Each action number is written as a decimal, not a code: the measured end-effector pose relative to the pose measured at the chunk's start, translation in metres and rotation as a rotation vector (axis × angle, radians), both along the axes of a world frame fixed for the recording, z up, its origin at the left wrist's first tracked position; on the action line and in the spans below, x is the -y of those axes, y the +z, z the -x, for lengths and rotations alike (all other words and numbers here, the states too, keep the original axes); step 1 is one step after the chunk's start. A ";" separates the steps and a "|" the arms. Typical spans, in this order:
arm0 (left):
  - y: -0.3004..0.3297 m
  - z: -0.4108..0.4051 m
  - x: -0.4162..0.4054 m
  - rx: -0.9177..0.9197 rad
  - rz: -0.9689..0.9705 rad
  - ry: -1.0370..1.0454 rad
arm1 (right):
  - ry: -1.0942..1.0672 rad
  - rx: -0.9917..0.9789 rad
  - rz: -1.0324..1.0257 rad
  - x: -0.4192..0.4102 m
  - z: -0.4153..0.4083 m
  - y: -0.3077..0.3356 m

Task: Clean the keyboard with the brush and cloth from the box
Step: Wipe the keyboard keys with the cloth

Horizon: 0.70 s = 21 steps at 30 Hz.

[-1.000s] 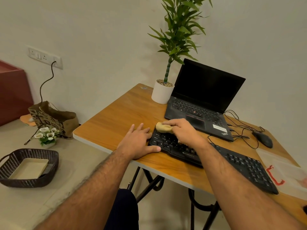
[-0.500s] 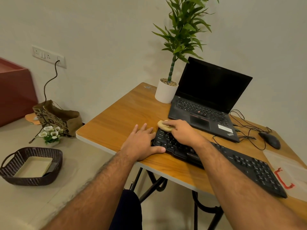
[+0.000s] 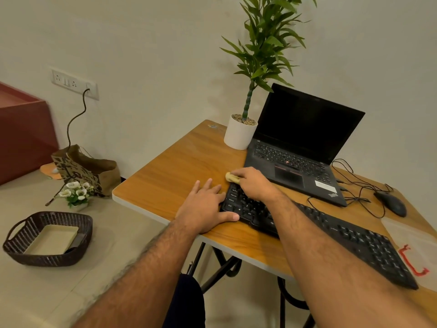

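The black keyboard (image 3: 331,235) lies slanted along the near edge of the wooden desk (image 3: 179,171); the left hand (image 3: 205,207) rests flat just left of the keyboard, fingers straight and spread, thumb touching its near left corner; the right hand (image 3: 254,184) sits over the keyboard's far left corner, fingers curled round a crumpled tan cloth (image 3: 232,178) pressed there; a clear box lid with a red clasp (image 3: 411,247) lies right of the keyboard; beyond the keyboard stand an open laptop (image 3: 298,147), a mouse (image 3: 391,204) and a potted plant (image 3: 240,134).
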<state>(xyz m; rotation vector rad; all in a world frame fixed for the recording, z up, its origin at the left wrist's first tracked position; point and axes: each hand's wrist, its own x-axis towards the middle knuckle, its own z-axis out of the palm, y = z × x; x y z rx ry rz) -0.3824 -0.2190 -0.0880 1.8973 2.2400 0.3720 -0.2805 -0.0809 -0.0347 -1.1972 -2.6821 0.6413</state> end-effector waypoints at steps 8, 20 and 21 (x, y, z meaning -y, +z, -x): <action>0.000 -0.001 0.000 -0.004 -0.011 0.013 | 0.076 0.066 -0.013 0.015 -0.007 0.001; -0.001 -0.002 0.001 0.086 -0.154 0.200 | 0.296 0.153 -0.108 0.077 -0.024 0.008; -0.001 -0.002 0.001 0.080 -0.166 0.208 | 0.310 0.123 -0.106 0.082 -0.029 0.004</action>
